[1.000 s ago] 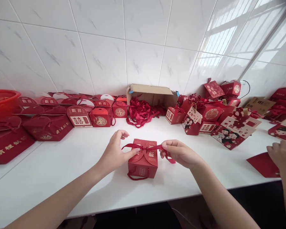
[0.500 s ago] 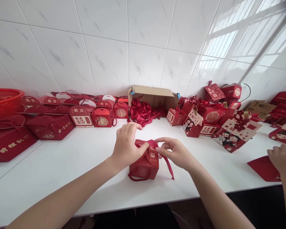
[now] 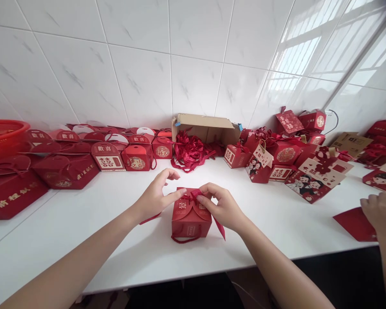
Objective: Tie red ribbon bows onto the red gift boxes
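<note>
A small red gift box [image 3: 190, 223] stands on the white table in front of me, its rope handle hanging at the near side. Across its top runs a red ribbon [image 3: 219, 228], one end hanging down on the right, another reaching out to the left. My right hand [image 3: 220, 206] pinches the ribbon at the top of the box. At the box's upper left is my left hand [image 3: 159, 193], thumb and fingers apart, the thumb tip near the ribbon; nothing shows gripped in it.
Red boxes [image 3: 109, 158] line the wall on the left beside a red basin [image 3: 6, 139]. A cardboard carton [image 3: 209, 122] has loose ribbons [image 3: 191, 150] before it. Decorated boxes [image 3: 286, 155] stand right; another person's hand [image 3: 381, 212] touches a red piece [image 3: 355, 224].
My left hand has moved left, away from the box top, and a ribbon end now shows on that side. My right hand has shifted left and still pinches the ribbon.
</note>
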The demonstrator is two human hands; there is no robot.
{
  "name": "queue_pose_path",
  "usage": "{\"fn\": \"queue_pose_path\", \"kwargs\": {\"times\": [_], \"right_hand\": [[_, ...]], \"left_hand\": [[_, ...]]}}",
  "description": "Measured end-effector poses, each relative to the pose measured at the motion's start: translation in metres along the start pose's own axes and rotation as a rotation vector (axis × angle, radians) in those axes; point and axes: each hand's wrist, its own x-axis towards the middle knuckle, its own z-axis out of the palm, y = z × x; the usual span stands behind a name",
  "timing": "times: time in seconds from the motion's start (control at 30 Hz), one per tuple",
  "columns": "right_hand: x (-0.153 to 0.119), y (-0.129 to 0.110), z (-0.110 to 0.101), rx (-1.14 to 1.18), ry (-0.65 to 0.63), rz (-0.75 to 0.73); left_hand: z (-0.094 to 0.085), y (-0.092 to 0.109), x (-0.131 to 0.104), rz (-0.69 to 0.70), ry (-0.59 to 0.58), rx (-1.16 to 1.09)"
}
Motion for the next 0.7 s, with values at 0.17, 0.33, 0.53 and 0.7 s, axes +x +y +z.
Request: {"fn": "queue_pose_path", "kwargs": {"times": [0.17,0.33,0.53,0.7], "right_hand": [[0.004,0.003,0.001,0.095,-0.132,-0.029],[0.005,0.0,0.005,0.305,-0.139,0.057],[0.007,-0.007,0.023,0.297,0.08,0.212],[0.006,-0.009,0.028,0.119,0.134,0.145]], "left_hand": [[0.016,-0.019,-0.001,-0.167,-0.037,-0.082],[0.017,-0.023,-0.002,-0.297,-0.119,-0.168],[-0.012,-0.002,-0.003,-0.317,-0.309,-0.283],[-0.021,0.039,0.005,-0.205,-0.351,-0.395]]}}
